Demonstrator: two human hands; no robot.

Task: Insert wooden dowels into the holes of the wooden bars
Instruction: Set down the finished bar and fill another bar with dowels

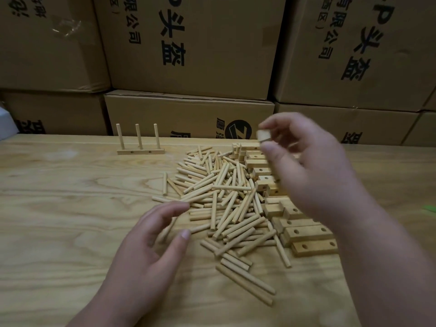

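A heap of loose wooden dowels (226, 204) covers the middle of the wooden table (59, 208). Several drilled wooden bars (306, 232) lie along the heap's right side. My right hand (309, 171) is raised above those bars and pinches one wooden bar (263, 135) by its end between thumb and forefinger; most of that bar is hidden by the hand. My left hand (151, 251) hovers at the heap's near left edge, fingers loosely spread, holding nothing. At the back left a finished bar (140, 151) stands with three upright dowels in it.
Stacked cardboard boxes (188, 55) with black printed characters form a wall right behind the table's far edge. A white object (7, 121) shows at the far left edge. A green scrap (429, 208) lies at the right edge.
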